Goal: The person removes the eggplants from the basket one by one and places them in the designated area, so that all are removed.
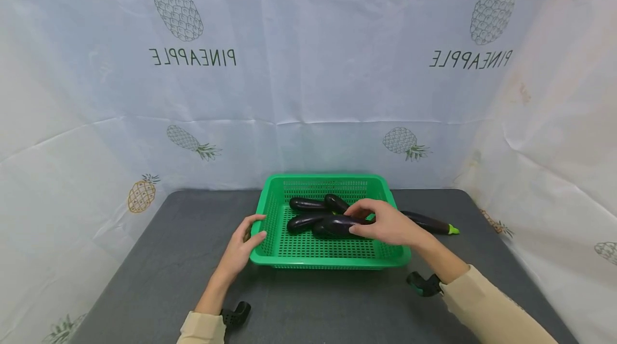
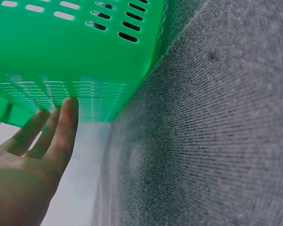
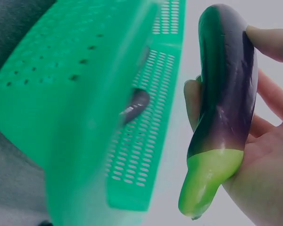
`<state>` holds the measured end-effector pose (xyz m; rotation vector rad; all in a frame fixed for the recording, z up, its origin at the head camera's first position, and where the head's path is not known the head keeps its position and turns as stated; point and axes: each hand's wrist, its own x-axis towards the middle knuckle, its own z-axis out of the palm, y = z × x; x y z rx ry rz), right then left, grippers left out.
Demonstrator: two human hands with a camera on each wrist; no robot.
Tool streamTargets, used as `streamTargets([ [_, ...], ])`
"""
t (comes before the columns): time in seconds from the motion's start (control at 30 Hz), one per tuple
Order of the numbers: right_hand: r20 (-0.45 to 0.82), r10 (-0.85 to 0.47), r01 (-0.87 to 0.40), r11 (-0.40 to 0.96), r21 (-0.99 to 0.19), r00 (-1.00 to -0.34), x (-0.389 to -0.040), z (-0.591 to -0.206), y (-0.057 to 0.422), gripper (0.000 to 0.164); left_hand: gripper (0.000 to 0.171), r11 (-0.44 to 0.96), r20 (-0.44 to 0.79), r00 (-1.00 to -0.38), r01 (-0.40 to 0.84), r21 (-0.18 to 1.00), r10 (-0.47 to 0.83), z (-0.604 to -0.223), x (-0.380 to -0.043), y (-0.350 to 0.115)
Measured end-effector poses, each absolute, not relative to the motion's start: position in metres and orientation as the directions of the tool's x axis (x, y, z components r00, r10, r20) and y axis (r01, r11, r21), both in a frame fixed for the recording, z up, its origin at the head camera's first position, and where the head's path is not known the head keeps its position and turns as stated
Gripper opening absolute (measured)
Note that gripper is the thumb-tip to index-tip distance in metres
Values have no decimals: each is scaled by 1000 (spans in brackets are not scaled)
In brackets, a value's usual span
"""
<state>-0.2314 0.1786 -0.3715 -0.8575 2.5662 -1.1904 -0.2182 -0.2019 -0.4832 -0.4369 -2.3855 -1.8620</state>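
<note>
A green plastic basket (image 1: 318, 263) stands at the middle of the table. My left hand (image 1: 237, 252) is at its left side, with thumb and forefinger tips over the rim. In the left wrist view, fairly straight fingers (image 2: 65, 129) reach up to the basket's outer wall. My right hand (image 1: 388, 223) grips a dark purple eggplant (image 3: 226, 84) by its sides, over the basket. Its green stem end points back toward the palm. Below and beside it, several eggplants (image 1: 307, 204) lie in the basket, partly hidden by the held one and the hand.
Another eggplant (image 1: 429, 223) with a green stem lies on the dark grey table (image 1: 202, 237), just right of the basket and partly behind the right arm. A pale pineapple-print cloth (image 1: 332, 76) hangs behind the basket and along both sides.
</note>
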Motion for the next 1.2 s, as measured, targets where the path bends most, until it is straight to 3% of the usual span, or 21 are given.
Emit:
streamTargets([
  [0.57, 228, -495, -490, 501, -713, -838, -216, -341, 223, 30, 44, 223, 246, -954, 281, 933, 173, -482, -220, -202],
  [1.2, 282, -344, -444, 652, -615, -896, -213, -360, 279, 32, 45, 216, 244, -954, 278, 936, 172, -484, -219, -202],
])
